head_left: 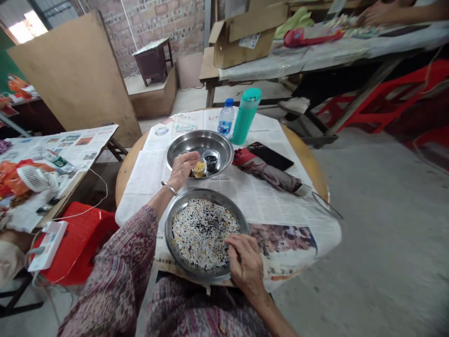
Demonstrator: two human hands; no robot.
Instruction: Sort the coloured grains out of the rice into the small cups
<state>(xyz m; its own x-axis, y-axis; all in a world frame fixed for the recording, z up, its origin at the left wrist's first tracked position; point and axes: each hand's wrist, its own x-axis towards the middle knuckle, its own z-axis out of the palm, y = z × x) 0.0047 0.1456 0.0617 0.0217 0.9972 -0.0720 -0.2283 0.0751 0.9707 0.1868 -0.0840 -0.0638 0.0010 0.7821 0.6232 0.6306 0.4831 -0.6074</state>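
Close to me a round steel bowl holds a spread mix of small white, black and yellow grains. My right hand is at this bowl's right rim, its fingers curled and thumb and forefinger close together; anything in them is too small to make out. Behind it stands a second steel bowl. My left hand reaches over that bowl's left side, fingers stretched out side by side. Just under its fingertips is a small clear cup of yellow grains. A cup of black grains sits to the right.
Newspaper covers the round table. A water bottle, green tumbler, folded umbrella and dark flat phone-like object lie beyond. Left are a red stool and power strip. Another person's hand works at the back table.
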